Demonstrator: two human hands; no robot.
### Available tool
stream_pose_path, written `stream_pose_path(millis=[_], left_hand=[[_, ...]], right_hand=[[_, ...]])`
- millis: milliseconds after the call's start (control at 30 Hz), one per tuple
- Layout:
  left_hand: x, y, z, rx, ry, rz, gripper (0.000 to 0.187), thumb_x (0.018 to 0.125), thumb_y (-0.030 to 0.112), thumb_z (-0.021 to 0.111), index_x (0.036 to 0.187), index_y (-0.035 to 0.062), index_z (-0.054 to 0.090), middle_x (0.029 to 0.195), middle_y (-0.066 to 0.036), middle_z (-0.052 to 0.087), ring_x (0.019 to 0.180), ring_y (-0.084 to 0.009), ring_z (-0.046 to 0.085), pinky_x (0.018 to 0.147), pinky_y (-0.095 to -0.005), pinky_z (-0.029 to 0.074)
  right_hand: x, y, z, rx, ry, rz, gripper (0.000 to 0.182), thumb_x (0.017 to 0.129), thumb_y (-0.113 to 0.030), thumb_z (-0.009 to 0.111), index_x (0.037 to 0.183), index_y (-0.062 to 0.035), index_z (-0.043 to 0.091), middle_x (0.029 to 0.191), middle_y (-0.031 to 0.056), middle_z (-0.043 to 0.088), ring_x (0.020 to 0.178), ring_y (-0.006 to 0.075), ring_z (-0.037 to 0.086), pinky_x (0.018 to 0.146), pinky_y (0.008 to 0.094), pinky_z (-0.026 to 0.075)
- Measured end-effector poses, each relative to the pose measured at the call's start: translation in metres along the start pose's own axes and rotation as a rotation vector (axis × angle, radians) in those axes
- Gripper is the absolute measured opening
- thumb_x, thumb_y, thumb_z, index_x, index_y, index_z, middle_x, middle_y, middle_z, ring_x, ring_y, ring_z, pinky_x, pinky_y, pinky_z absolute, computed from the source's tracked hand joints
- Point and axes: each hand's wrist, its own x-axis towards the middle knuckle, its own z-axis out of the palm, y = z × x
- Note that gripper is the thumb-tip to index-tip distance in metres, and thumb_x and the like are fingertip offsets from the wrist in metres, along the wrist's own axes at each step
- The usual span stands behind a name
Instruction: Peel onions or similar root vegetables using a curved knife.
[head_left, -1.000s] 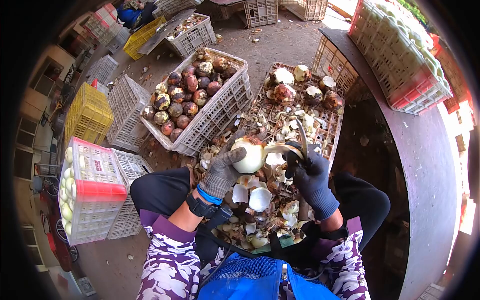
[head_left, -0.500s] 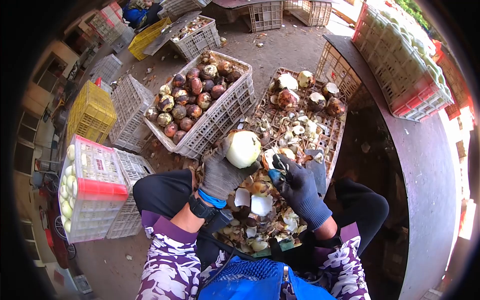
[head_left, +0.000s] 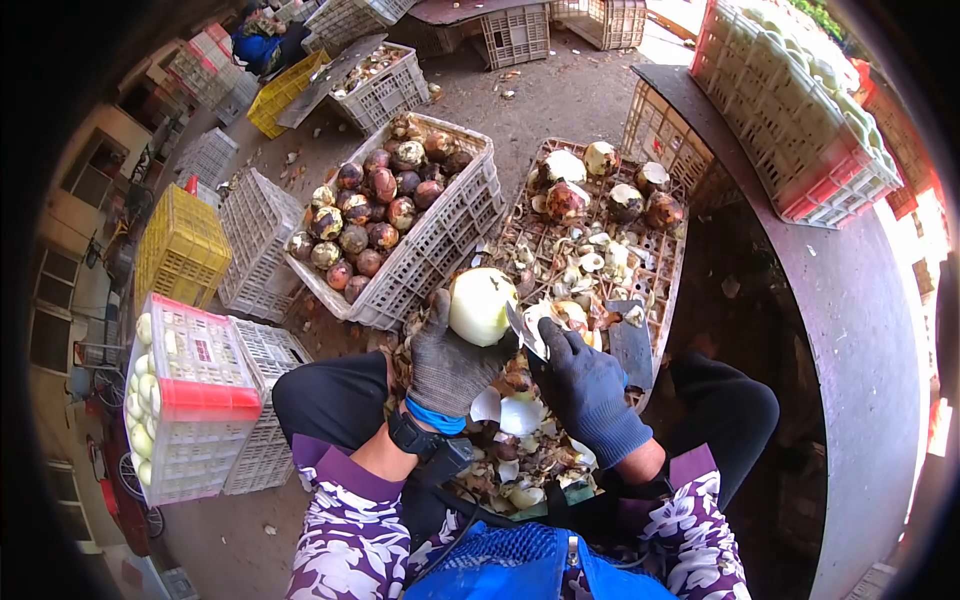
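Observation:
My left hand (head_left: pixel 455 365), in a grey work glove, is closed round a large pale peeled onion (head_left: pixel 482 306) from below and the left. A brown patch shows at the top of the onion. In my right hand (head_left: pixel 585 385), also gloved, is a knife (head_left: pixel 527 332), its blade right at the onion's right side. Most of the knife's handle is hidden by the fingers. Below both hands lies a heap of onion peelings (head_left: pixel 520 465), with curved white pieces on top. Several partly peeled onions (head_left: pixel 568 201) sit on a crate top (head_left: pixel 655 290) strewn with scraps.
A white crate (head_left: pixel 440 240) of unpeeled brown onions (head_left: pixel 383 184) stands ahead to the left. Another crate (head_left: pixel 205 405) with pale onions is at far left. On the right, a dark tabletop (head_left: pixel 845 330) bears a full crate (head_left: pixel 790 120). A flat dark plate (head_left: pixel 630 345) lies beside my right hand.
My right hand has turned and moved left and slightly down, bringing the knife blade to the onion's side. The onion stays in my left hand. The view has shifted slightly.

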Motion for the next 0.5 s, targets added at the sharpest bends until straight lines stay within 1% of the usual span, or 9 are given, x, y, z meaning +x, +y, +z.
stream_pose_path(millis=[67, 167, 267, 367, 467, 500], left_hand=[[0.001, -0.001, -0.003, -0.022, 0.008, -0.004, 0.069, 0.084, 0.051, 0.063, 0.132, 0.0075, 0.042, 0.127, -0.015, 0.05, 0.114, -0.0309, 0.05, 0.095, -0.0498, 0.045], [0.0, -0.006, 0.0, -0.022, -0.009, 0.003, 0.068, 0.084, 0.05, 0.063, 0.132, 0.0072, 0.042, 0.125, -0.014, 0.051, 0.112, -0.0299, 0.051, 0.093, -0.0489, 0.046], [-0.005, -0.007, 0.006, -0.003, -0.039, -0.007, 0.063, 0.083, 0.043, 0.068, 0.129, 0.0068, 0.046, 0.122, -0.014, 0.052, 0.113, -0.0299, 0.052, 0.094, -0.0489, 0.046], [-0.008, -0.008, 0.014, 0.119, -0.063, 0.033, 0.064, 0.082, 0.043, 0.069, 0.13, 0.0081, 0.045, 0.124, -0.014, 0.051, 0.115, -0.0301, 0.051, 0.096, -0.05, 0.044], [-0.006, -0.005, 0.019, 0.289, -0.053, 0.081, 0.073, 0.079, 0.048, 0.069, 0.132, 0.0058, 0.043, 0.124, -0.015, 0.052, 0.112, -0.0308, 0.052, 0.09, -0.0484, 0.049], [-0.006, -0.005, 0.018, 0.295, -0.06, 0.073, 0.072, 0.079, 0.048, 0.07, 0.132, 0.0056, 0.043, 0.123, -0.015, 0.052, 0.112, -0.0311, 0.053, 0.089, -0.0489, 0.049]], right_hand=[[-0.001, 0.002, 0.008, 0.023, 0.13, -0.016, 0.046, 0.083, -0.023, 0.065, 0.123, -0.0075, 0.048, 0.101, 0.0161, 0.062, 0.076, 0.0357, 0.064, 0.064, 0.044, 0.052], [-0.002, -0.004, 0.006, 0.023, 0.11, 0.039, 0.046, 0.083, -0.022, 0.064, 0.123, -0.0074, 0.048, 0.099, 0.0168, 0.062, 0.075, 0.0362, 0.064, 0.065, 0.0444, 0.052], [0.0, -0.008, 0.006, 0.035, 0.07, 0.115, 0.04, 0.085, -0.021, 0.062, 0.12, -0.0066, 0.05, 0.093, 0.0173, 0.063, 0.074, 0.0376, 0.064, 0.065, 0.0454, 0.051], [-0.001, 0.003, 0.012, 0.248, 0.042, 0.017, 0.033, 0.087, -0.021, 0.057, 0.113, -0.0011, 0.051, 0.084, 0.0185, 0.063, 0.077, 0.0351, 0.064, 0.065, 0.0451, 0.05], [-0.001, 0.018, 0.008, 0.479, -0.052, -0.028, 0.019, 0.088, -0.013, 0.052, 0.102, -0.0023, 0.061, 0.075, 0.0134, 0.066, 0.061, 0.027, 0.062, 0.055, 0.0348, 0.048], [-0.001, 0.019, 0.0, 0.642, -0.157, 0.073, 0.019, 0.089, -0.014, 0.052, 0.1, -0.0023, 0.062, 0.074, 0.0107, 0.065, 0.059, 0.022, 0.06, 0.054, 0.0314, 0.046]])
